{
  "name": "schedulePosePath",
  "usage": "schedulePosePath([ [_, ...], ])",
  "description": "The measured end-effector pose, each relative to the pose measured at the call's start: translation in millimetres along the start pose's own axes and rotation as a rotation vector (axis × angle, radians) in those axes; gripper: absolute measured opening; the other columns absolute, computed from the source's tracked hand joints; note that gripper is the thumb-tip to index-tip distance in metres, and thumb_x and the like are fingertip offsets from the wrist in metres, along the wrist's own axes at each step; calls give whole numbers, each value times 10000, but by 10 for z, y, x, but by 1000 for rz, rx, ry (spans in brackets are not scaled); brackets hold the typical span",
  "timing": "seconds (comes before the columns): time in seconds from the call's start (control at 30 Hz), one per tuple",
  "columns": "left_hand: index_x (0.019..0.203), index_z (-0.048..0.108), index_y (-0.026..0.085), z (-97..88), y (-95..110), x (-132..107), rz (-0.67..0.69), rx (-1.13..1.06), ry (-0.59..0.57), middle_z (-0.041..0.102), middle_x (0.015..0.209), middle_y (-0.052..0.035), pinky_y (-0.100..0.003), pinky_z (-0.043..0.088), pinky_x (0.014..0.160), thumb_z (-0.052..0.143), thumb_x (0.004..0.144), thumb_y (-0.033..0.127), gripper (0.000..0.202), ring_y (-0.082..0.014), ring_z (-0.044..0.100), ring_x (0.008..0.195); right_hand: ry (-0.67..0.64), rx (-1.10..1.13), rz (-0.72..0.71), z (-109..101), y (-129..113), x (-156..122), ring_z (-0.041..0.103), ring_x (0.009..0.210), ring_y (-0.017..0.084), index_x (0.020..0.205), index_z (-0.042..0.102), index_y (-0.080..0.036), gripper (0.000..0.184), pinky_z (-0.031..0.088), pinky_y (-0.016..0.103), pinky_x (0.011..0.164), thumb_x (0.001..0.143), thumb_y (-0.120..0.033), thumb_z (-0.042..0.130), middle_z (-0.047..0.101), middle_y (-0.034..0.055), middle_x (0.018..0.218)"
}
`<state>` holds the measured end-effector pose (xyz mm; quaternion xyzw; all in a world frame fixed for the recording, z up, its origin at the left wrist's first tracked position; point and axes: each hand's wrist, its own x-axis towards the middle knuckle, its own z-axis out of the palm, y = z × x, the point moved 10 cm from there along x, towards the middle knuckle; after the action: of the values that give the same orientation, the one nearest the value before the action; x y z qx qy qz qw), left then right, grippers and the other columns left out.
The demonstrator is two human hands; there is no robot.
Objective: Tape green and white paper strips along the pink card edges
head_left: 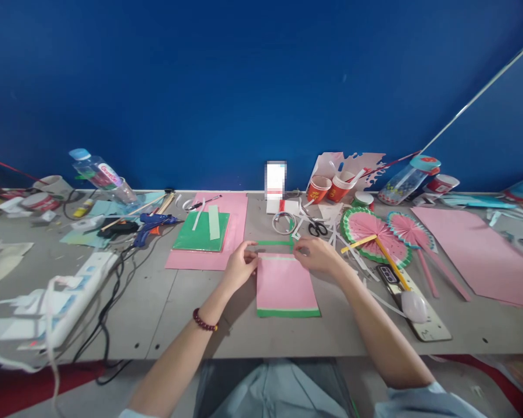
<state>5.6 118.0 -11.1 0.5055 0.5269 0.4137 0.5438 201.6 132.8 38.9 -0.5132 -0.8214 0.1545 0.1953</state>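
Observation:
A pink paper sheet (285,285) with a green band along its near edge and a white strip along its far edge lies on the grey table (178,313) in front of me. My left hand (239,268) pinches the left end of a thin green paper strip (273,242) just above the sheet's far edge. My right hand (317,255) pinches the strip's right end. The strip is stretched level between both hands. A dark bead bracelet (204,321) circles my left wrist.
Green paper on a larger pink sheet (203,233) lies at left, with a blue glue gun (154,223), cables and a power strip (76,290). Watermelon paper fans (375,235), scissors (317,228), red cups (331,188), a ruler (422,316) and a large pink sheet (479,252) lie at right.

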Motion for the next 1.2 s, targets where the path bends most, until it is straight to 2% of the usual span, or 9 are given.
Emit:
schedulePosePath([
  [0.1, 1036, 533, 200, 43, -51, 20, 15, 12, -34, 564, 627, 47, -195, 435, 428, 676, 651, 212, 411, -109, 521, 525, 106, -65, -26, -77, -97, 93, 611, 816, 193, 784, 686, -206, 158, 421, 252, 634, 824, -202, 533, 686, 45, 818],
  [0.23, 849, 471, 202, 50, -102, 29, -5, 0, -31, 531, 618, 60, -173, 415, 403, 672, 640, 212, 290, -88, 498, 498, 16, 34, -93, 128, -227, 313, 628, 832, 189, 876, 683, -188, 149, 451, 270, 709, 817, -123, 562, 703, 42, 857],
  [0.37, 747, 405, 204, 52, -95, 35, -6, -29, -33, 508, 631, 61, -160, 413, 397, 714, 620, 249, 337, -82, 509, 512, -27, 64, -102, 328, -320, 509, 621, 874, 191, 934, 681, -169, 132, 447, 268, 745, 811, -183, 637, 698, 64, 901],
  [0.5, 735, 404, 205, 75, -115, 36, -39, -66, -51, 517, 626, 60, -177, 428, 399, 758, 592, 293, 392, -99, 535, 526, -53, 23, 12, 464, -275, 634, 602, 860, 191, 871, 699, -153, 133, 422, 258, 734, 753, -212, 714, 687, 70, 857],
  [0.67, 750, 414, 206, 140, -152, 21, -90, -128, -88, 564, 625, 45, -220, 471, 438, 789, 578, 326, 429, -124, 574, 543, -113, 121, 182, 562, -138, 664, 591, 670, 148, 783, 713, -168, 55, 376, 227, 583, 741, -196, 692, 671, 17, 688],
  [0.93, 771, 449, 196, 160, -154, 16, -101, -164, -97, 580, 594, 42, -232, 486, 467, 790, 570, 300, 409, -129, 581, 543, -42, 190, 126, 537, -171, 671, 589, 695, 149, 683, 686, -167, 34, 391, 231, 622, 700, -156, 658, 681, 32, 719],
  [1.03, 773, 454, 194, 142, -156, 25, -89, -172, -82, 579, 591, 42, -230, 480, 461, 786, 559, 294, 408, -126, 572, 536, -7, 314, 150, 492, -128, 657, 576, 664, 137, 786, 681, -166, 98, 405, 232, 618, 696, -157, 644, 658, 16, 700],
  [1.13, 797, 476, 189, 134, -149, 39, -67, -208, -70, 578, 602, 49, -212, 458, 452, 779, 549, 276, 401, -104, 543, 507, 11, 549, 157, 408, -103, 620, 558, 622, 116, 939, 667, -167, 245, 417, 231, 594, 697, -177, 627, 639, -1, 722],
  [1.2, 836, 499, 184, 128, -136, 48, -50, -232, -58, 584, 608, 50, -199, 442, 457, 767, 552, 256, 398, -90, 528, 499, -16, 730, 230, 388, -52, 556, 563, 612, 115, 960, 667, -167, 277, 426, 235, 582, 688, -211, 638, 641, 2, 719],
])
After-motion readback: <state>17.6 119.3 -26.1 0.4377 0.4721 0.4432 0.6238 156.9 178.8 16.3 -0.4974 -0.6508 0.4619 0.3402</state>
